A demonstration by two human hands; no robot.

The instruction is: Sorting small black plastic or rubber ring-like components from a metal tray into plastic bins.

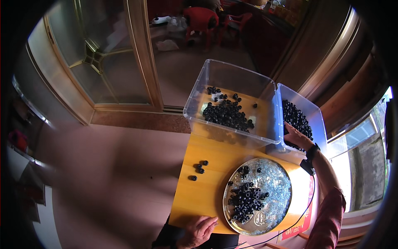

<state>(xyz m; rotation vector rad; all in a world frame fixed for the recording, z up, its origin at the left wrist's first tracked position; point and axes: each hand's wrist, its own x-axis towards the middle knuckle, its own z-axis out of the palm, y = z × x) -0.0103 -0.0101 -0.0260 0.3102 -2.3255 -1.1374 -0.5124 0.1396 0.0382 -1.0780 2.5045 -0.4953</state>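
Note:
My right hand reaches down into the right-hand clear plastic bin, among many small black ring-like parts. Its fingertips are hidden there, so their grip cannot be made out. At the table's near edge, my left hand is closed, its fingers curled together, and whatever they may hold is hidden. Just right of it lies a round metal tray. A heap of black ring-like parts covers its left side, while small clear, glassy pieces spread over the right.
A larger clear bin stands at the back of the yellow table, with more black parts inside. Several loose black parts lie left of the tray. A dark cable runs along the tray's right side. Red chairs are beyond the doorway.

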